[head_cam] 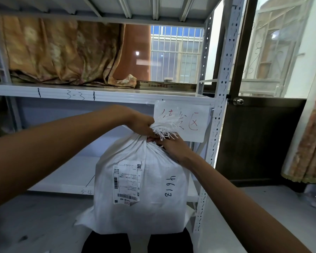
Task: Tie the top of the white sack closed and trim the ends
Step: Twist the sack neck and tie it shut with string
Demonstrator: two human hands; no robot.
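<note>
A white woven sack [140, 189] stands upright in front of me, with a shipping label and the handwritten number 81913 on its side. Its top is gathered into a tight neck, and a frayed white fringe [165, 127] sticks out above the grip. My left hand [141, 124] is closed around that bunched neck from the left. Just below and to the right, my right hand [171, 147] pinches the neck with its fingers. A tie or cord cannot be made out between the fingers.
A white metal shelving rack [102, 93] stands right behind the sack, with brown cloth [58, 52] on its upper shelf and a handwritten paper sign [190, 121] at its right end. A perforated upright [215, 143] and a dark door [259, 139] lie to the right.
</note>
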